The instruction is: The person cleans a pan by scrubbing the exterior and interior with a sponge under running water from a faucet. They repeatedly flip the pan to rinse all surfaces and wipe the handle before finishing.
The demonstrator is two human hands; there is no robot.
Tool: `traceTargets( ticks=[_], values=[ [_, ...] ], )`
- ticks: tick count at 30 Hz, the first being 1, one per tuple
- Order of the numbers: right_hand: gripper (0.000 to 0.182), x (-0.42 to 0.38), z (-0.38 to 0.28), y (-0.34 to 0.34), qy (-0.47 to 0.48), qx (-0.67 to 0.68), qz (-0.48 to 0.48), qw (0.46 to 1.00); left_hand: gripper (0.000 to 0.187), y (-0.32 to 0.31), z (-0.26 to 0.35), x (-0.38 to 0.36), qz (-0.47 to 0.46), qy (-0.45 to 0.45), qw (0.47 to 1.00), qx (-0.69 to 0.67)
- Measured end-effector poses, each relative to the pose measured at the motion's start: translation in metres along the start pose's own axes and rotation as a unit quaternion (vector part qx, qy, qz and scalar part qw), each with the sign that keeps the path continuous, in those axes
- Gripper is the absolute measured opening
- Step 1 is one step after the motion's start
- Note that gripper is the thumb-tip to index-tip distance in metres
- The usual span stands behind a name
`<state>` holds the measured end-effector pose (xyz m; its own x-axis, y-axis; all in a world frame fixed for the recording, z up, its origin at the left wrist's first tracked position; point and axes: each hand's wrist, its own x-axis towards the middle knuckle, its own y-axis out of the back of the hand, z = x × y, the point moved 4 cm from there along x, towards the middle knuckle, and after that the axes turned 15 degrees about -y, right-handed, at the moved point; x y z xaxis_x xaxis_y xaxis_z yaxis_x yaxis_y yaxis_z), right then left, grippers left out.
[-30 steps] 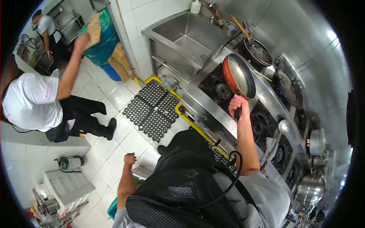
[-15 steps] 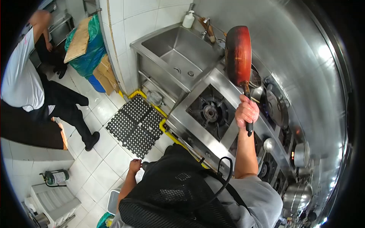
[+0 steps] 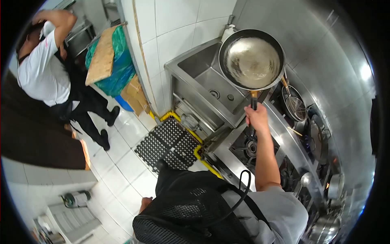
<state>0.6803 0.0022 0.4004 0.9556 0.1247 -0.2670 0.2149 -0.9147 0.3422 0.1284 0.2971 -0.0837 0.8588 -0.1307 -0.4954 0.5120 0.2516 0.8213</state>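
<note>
My right hand [image 3: 256, 117] is closed round the black handle of a frying pan [image 3: 254, 63]. The pan's worn, shiny inside faces the camera, and it is held up over the right side of the steel sink [image 3: 199, 87]. Below that hand is a stove burner [image 3: 251, 148]. My left hand [image 3: 146, 201] is low beside my body, mostly hidden by the black mesh bag; its fingers cannot be made out.
A co-worker [image 3: 44, 77] stands at the left with an arm raised. A perforated black mat [image 3: 166, 142] lies on the tiled floor beside yellow pipes. A strainer [image 3: 295, 107], a ladle [image 3: 305, 179] and a pot [image 3: 335, 186] are along the stove.
The pan has turned from showing its red outer side to showing its inside. My view has shifted, and less of my left hand shows. The co-worker's legs and arm have moved.
</note>
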Motion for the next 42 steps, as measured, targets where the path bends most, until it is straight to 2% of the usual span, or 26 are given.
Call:
traceTargets(
  ticks=[2,3,4,6,7,8,10,12,13,16,20,22,23,25,26,28,29,30,32,33,34,36,37,39,40,42],
  values=[
    [0.014,0.028,0.008,-0.028,0.052,0.051,0.026,0.997,0.049,0.041,-0.048,0.02,0.036,-0.036,0.999,0.012],
    [0.015,0.034,0.009,-0.038,-0.009,0.188,-0.067,0.98,0.048,0.06,-0.07,0.034,0.053,-0.056,0.997,0.018],
    [0.016,0.023,-0.005,-0.055,-0.069,0.321,-0.158,0.931,0.047,0.079,-0.086,0.044,0.065,-0.079,0.994,0.022],
    [0.017,0.035,-0.003,-0.069,-0.106,0.339,-0.139,0.924,0.044,0.098,-0.112,0.054,0.077,-0.125,0.989,0.028],
    [0.017,0.042,0.005,-0.078,-0.11,0.309,-0.112,0.938,0.041,0.103,-0.15,0.067,0.093,-0.064,0.974,-0.199],
    [0.017,0.051,0.012,-0.085,-0.114,0.278,-0.088,0.95,0.038,0.16,-0.166,0.073,0.137,0.006,0.903,-0.408],
    [0.016,0.06,0.03,-0.093,-0.132,0.258,-0.057,0.955,0.031,0.229,-0.189,0.126,0.132,0.218,0.799,-0.545],
    [0.016,0.068,0.037,-0.096,-0.15,0.29,-0.07,0.942,0.034,0.322,-0.178,0.17,0.172,0.109,0.799,-0.565],
    [0.016,0.075,0.042,-0.097,-0.153,0.3,-0.066,0.939,0.034,0.361,-0.167,0.192,0.18,0.093,0.807,-0.556],
    [0.016,0.108,0.049,-0.1,-0.145,0.317,-0.085,0.933,0.031,0.472,-0.093,0.252,0.199,0.001,0.798,-0.569],
    [0.016,0.139,0.042,-0.11,-0.154,0.356,-0.1,0.916,0.038,0.554,0.023,0.316,0.116,-0.146,0.797,-0.574],
    [0.017,0.154,0.046,-0.117,-0.088,0.345,-0.106,0.928,0.05,0.566,0.07,0.34,0.058,-0.187,0.783,-0.591],
    [0.017,0.165,0.053,-0.122,-0.052,0.29,-0.105,0.95,0.05,0.579,0.09,0.347,0.05,-0.188,0.789,-0.582],
    [0.019,0.171,0.055,-0.124,-0.037,0.237,-0.07,0.968,0.058,0.599,0.135,0.351,-0.083,-0.155,0.691,-0.701],
    [0.022,0.171,0.056,-0.125,-0.034,0.2,-0.047,0.978,0.058,0.606,0.144,0.357,-0.095,-0.152,0.693,-0.699],
    [0.024,0.167,0.058,-0.13,-0.06,0.185,-0.033,0.98,0.066,0.613,0.163,0.369,-0.181,-0.112,0.64,-0.738],
    [0.027,0.167,0.057,-0.129,-0.075,0.167,-0.026,0.983,0.052,0.619,0.173,0.371,-0.156,-0.058,0.627,-0.761],
    [0.027,0.169,0.056,-0.125,-0.081,0.171,-0.018,0.982,0.052,0.617,0.173,0.379,-0.166,-0.056,0.629,-0.758],
    [0.03,0.176,0.047,-0.12,-0.011,0.03,0.008,0.999,0.035,0.619,0.168,0.393,-0.134,-0.059,0.688,-0.71],
    [0.024,0.191,0.066,-0.124,0.007,0.065,-0.017,0.998,0.03,0.62,0.162,0.399,-0.102,-0.031,0.691,-0.715],
    [0.024,0.195,0.068,-0.112,-0.001,0.07,-0.009,0.998,0.03,0.62,0.154,0.407,-0.112,-0.03,0.694,-0.71],
    [0.033,0.199,0.052,-0.077,0.046,-0.045,0.123,0.99,0.026,0.621,0.129,0.427,-0.169,-0.083,0.716,-0.672],
    [0.033,0.202,0.04,-0.067,0.037,-0.045,0.128,0.99,0.024,0.621,0.12,0.431,-0.182,-0.073,0.714,-0.672],
    [0.048,0.204,0.008,-0.049,0.106,-0.169,0.269,0.942,0.023,0.629,0.104,0.439,-0.214,-0.069,0.707,-0.67],
    [0.048,0.21,0.005,-0.051,0.101,-0.172,0.273,0.941,0.023,0.635,0.099,0.441,-0.235,-0.066,0.703,-0.668],
    [0.061,0.227,-0.005,-0.058,0.1,-0.301,0.303,0.899,0.023,0.644,0.091,0.449,-0.24,-0.057,0.713,-0.656]
  ],
)
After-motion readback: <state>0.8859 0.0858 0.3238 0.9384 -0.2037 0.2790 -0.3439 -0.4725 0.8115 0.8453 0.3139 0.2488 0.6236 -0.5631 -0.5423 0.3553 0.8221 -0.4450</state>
